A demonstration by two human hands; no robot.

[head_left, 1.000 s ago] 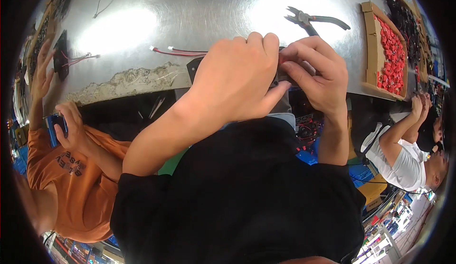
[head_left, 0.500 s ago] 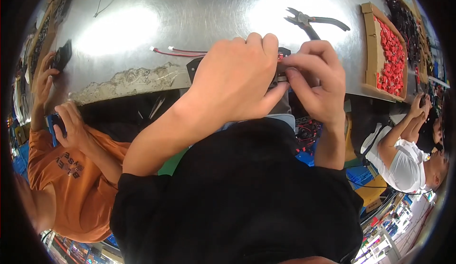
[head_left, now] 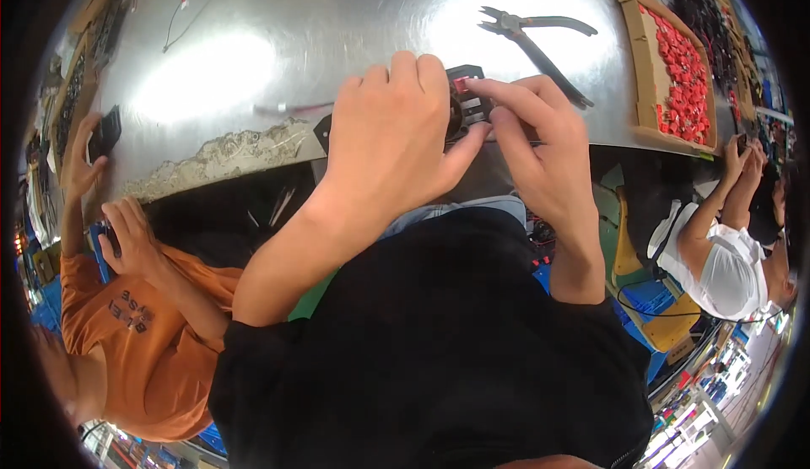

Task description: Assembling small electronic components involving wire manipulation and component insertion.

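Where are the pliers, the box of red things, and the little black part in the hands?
pliers [head_left: 540, 43], head view, on the handles near the joint
cardboard box [head_left: 639, 56], head view, on its left wall
black part [head_left: 467, 102], head view, on the bit showing between both hands

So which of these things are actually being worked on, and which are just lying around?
In hand:
- small black part, held between left hand and right hand

Lying about:
- cutting pliers
- cardboard tray of red pieces
- loose wire
- all on the metal table
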